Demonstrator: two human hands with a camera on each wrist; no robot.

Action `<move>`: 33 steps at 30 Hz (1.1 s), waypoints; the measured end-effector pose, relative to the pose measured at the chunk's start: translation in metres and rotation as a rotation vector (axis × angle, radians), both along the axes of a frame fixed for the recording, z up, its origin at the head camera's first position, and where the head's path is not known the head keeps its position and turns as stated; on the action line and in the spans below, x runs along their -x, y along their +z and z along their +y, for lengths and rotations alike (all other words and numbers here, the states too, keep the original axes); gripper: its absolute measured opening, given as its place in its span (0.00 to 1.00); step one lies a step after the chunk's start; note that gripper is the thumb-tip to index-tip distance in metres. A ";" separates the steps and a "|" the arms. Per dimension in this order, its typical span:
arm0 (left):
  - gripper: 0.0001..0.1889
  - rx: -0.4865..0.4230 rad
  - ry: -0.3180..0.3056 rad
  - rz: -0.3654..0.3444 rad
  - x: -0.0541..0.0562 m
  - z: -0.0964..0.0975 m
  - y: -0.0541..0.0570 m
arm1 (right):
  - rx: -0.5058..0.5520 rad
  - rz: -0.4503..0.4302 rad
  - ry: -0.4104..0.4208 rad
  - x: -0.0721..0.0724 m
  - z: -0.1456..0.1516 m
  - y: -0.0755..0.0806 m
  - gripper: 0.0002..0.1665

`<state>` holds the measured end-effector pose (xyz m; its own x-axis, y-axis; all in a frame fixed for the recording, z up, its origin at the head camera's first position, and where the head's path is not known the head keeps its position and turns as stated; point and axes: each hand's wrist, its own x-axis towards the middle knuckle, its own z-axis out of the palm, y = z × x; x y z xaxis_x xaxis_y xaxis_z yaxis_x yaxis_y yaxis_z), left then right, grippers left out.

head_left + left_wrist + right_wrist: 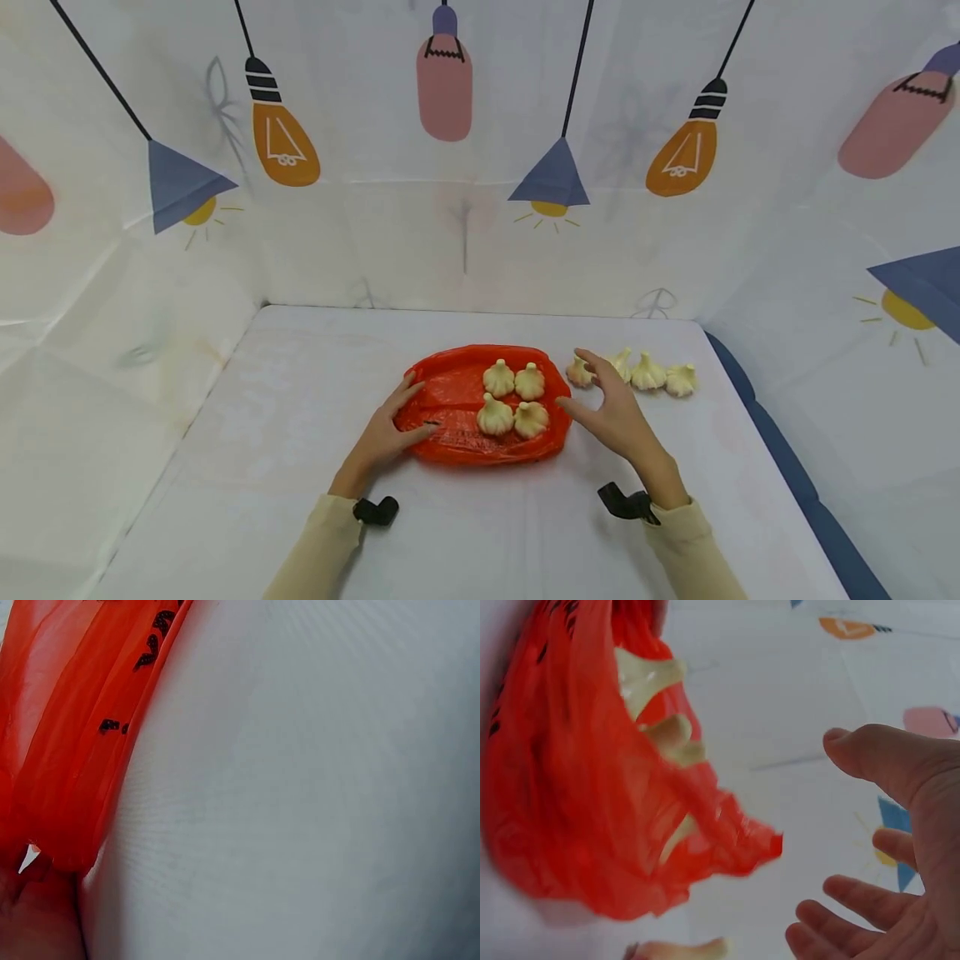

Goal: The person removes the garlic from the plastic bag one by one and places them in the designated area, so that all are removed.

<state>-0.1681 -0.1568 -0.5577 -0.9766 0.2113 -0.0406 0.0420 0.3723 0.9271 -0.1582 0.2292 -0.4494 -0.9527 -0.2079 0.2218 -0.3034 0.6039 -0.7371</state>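
A red plastic bag point(450, 387) lies spread open on the table, with several pale garlic bulbs point(498, 379) grouped in its right half. My left hand point(385, 437) holds the bag's left end, thumb over the near rim and fingers at the far rim. In the left wrist view, the thumb side meets the plastic point(71, 772) in the lower corner. My right hand point(618, 417) hovers beside the bag's right end, thumb and fingers spread around nothing. The right wrist view shows it apart from the bag point(577, 787), where bulb stems point(667, 731) poke out.
To the right of the bag, more garlic bulbs point(647, 372) stand in a row on the white table point(510, 533), one partly behind the right hand's fingers. White sheeting point(390, 225) printed with lamps hangs behind and at both sides. Blue padding point(780, 454) runs along the right table edge.
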 end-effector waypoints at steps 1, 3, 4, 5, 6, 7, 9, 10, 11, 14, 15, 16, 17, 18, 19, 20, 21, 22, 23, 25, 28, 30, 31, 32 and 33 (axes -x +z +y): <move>0.45 -0.004 0.001 0.002 0.000 0.000 0.000 | -0.013 -0.007 0.021 0.001 -0.005 0.003 0.48; 0.45 -0.009 0.000 0.007 0.001 -0.001 -0.001 | -0.035 -0.033 0.058 0.003 -0.013 0.008 0.49; 0.45 -0.010 -0.003 0.010 0.001 -0.001 -0.002 | -0.036 -0.050 0.074 0.004 -0.018 0.012 0.49; 0.45 -0.012 -0.004 0.012 0.001 -0.001 -0.001 | -0.042 -0.066 0.088 0.006 -0.022 0.014 0.50; 0.45 -0.013 -0.005 0.011 0.001 -0.002 -0.001 | -0.042 -0.085 0.102 0.008 -0.025 0.017 0.50; 0.45 -0.013 -0.006 0.010 0.001 -0.002 -0.001 | -0.042 -0.104 0.120 0.009 -0.029 0.019 0.49; 0.45 -0.011 -0.005 0.011 0.001 -0.002 -0.001 | -0.072 -0.124 0.155 0.014 -0.036 0.024 0.48; 0.45 -0.010 -0.004 0.013 0.001 -0.003 -0.001 | -0.085 -0.136 0.168 0.016 -0.039 0.026 0.48; 0.45 -0.008 -0.003 0.012 0.001 -0.003 0.000 | -0.097 -0.142 0.184 0.019 -0.042 0.028 0.48; 0.45 -0.004 0.000 0.018 0.001 -0.003 0.001 | -0.131 -0.153 0.228 0.028 -0.048 0.030 0.47; 0.45 -0.003 0.001 0.018 0.001 -0.003 0.001 | -0.126 -0.166 0.240 0.031 -0.051 0.030 0.47; 0.45 -0.001 0.003 0.016 0.001 -0.003 0.002 | -0.123 -0.178 0.250 0.034 -0.052 0.029 0.47; 0.45 -0.001 0.005 0.011 0.001 -0.003 0.002 | -0.121 -0.189 0.262 0.037 -0.054 0.029 0.47; 0.45 -0.002 0.006 0.008 0.001 -0.003 0.002 | -0.124 -0.196 0.278 0.039 -0.056 0.028 0.47; 0.45 -0.003 0.007 0.005 0.001 -0.003 0.002 | -0.126 -0.205 0.293 0.042 -0.058 0.027 0.47; 0.45 -0.007 0.009 0.000 0.001 -0.003 0.002 | -0.121 -0.214 0.312 0.044 -0.059 0.026 0.48; 0.45 -0.007 0.009 -0.002 0.001 -0.003 0.002 | -0.123 -0.220 0.331 0.047 -0.061 0.025 0.48; 0.45 -0.009 0.009 -0.004 0.001 -0.003 0.002 | -0.128 -0.228 0.348 0.049 -0.062 0.024 0.47; 0.45 -0.011 0.009 -0.005 0.001 -0.003 0.002 | -0.131 -0.237 0.369 0.051 -0.064 0.023 0.47; 0.45 -0.011 0.009 -0.002 0.000 -0.003 0.002 | -0.139 -0.251 0.411 0.056 -0.067 0.020 0.45; 0.45 -0.007 0.011 0.001 0.000 -0.003 0.002 | -0.162 -0.283 0.462 0.061 -0.071 0.017 0.42; 0.45 -0.004 0.012 0.003 0.000 -0.003 0.002 | -0.192 -0.299 0.488 0.064 -0.074 0.015 0.40; 0.45 -0.004 0.012 0.005 -0.001 -0.003 0.002 | -0.212 -0.311 0.499 0.065 -0.075 0.014 0.40; 0.44 -0.003 0.013 0.005 -0.001 -0.003 0.002 | -0.226 -0.325 0.507 0.066 -0.076 0.012 0.39; 0.44 -0.004 0.013 0.005 -0.001 -0.003 0.002 | -0.243 -0.340 0.515 0.067 -0.077 0.011 0.39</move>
<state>-0.1670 -0.1593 -0.5556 -0.9794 0.1987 -0.0348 0.0419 0.3690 0.9285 -0.2250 0.1520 -0.4386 -0.7271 -0.6613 -0.1842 -0.3719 0.6051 -0.7040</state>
